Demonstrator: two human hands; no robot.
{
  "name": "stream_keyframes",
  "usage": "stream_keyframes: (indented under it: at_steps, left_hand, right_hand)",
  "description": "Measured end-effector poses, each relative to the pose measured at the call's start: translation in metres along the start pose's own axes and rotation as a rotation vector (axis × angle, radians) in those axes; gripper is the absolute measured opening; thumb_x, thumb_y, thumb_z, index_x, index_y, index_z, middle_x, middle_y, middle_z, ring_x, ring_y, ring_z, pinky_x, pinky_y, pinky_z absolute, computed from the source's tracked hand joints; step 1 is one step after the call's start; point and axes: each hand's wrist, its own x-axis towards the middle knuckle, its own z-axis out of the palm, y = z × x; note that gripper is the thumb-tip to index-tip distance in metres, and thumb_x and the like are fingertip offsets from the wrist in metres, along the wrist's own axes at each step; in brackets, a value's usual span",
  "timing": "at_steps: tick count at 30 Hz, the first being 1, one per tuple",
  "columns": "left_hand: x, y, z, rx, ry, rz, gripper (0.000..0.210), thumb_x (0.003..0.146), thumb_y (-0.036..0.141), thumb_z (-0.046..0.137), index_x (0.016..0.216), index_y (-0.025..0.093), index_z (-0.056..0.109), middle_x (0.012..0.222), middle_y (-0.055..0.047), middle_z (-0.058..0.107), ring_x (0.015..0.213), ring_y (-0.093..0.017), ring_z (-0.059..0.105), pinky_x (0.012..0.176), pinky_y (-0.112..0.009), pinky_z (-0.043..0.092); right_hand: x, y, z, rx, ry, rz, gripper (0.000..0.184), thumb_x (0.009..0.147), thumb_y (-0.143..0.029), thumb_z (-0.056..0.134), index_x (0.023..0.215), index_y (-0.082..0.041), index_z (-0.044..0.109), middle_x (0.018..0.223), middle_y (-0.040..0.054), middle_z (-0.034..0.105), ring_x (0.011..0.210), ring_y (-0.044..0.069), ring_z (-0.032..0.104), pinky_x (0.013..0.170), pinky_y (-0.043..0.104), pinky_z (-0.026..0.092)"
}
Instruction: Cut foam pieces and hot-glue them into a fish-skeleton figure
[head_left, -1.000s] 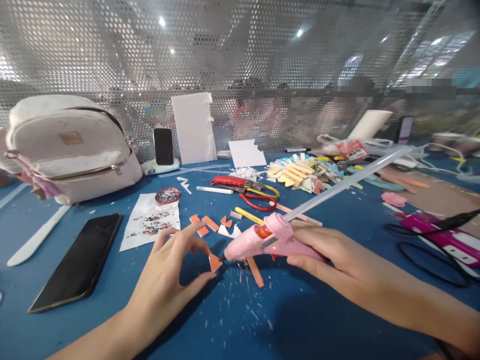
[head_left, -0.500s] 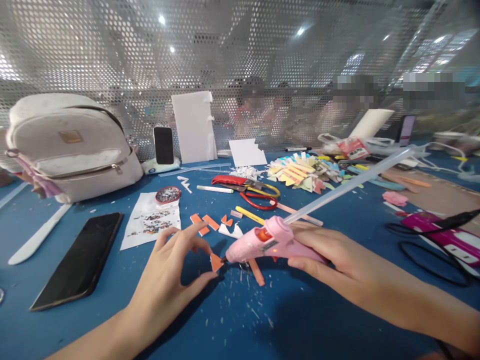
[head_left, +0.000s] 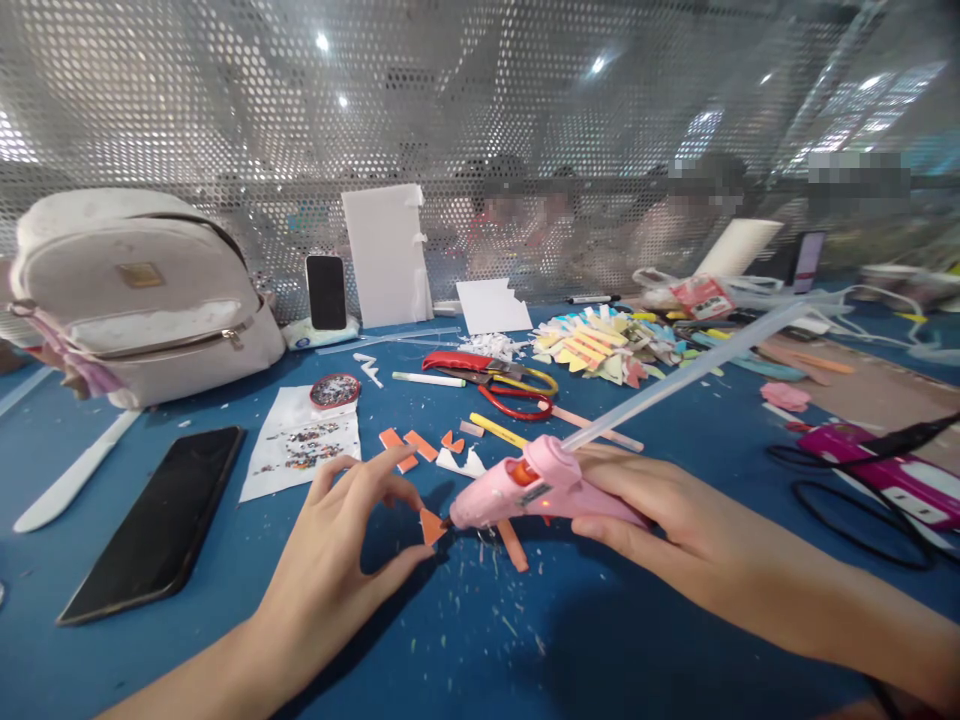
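Between the thumb and forefinger of my left hand (head_left: 349,535) is a small orange triangular piece (head_left: 431,527), pinched by its edges. My right hand (head_left: 667,510) is wrapped round the handle of a pink hot glue gun (head_left: 514,485). Its dark nozzle tip meets the right corner of the orange piece. A long clear glue stick (head_left: 690,370) juts from the gun's back, up and to the right. Beyond my left fingers lie orange strips (head_left: 421,445) and jagged white scraps (head_left: 461,460). An orange-pink strip (head_left: 513,547) shows below the gun, partly covered by it.
A black phone (head_left: 154,520) and white plastic knife (head_left: 75,475) lie left, before a white backpack (head_left: 142,300). Red-handled scissors (head_left: 517,402) and a pile of paper scraps (head_left: 600,345) are behind the gun. At right sits a magenta power strip (head_left: 885,470) with black cable.
Both hands hold almost the same pose, the nozzle staying at the orange piece. The whole view has shifted very slightly.
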Motion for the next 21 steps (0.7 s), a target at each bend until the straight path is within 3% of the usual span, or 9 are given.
stream_keyframes:
  at_steps: [21]
  left_hand:
    - [0.0026, 0.0022, -0.0021, 0.011, 0.012, 0.035, 0.064, 0.095, 0.022, 0.065, 0.146, 0.032, 0.027, 0.101, 0.004, 0.072, 0.096, -0.021, 0.064, 0.108, -0.043, 0.026]
  right_hand:
    - [0.0004, -0.0063, -0.0042, 0.016, 0.002, -0.048, 0.038, 0.100, -0.048, 0.048, 0.115, -0.027, 0.076, 0.120, 0.0060, 0.075, 0.117, 0.030, 0.067, 0.102, 0.041, 0.054]
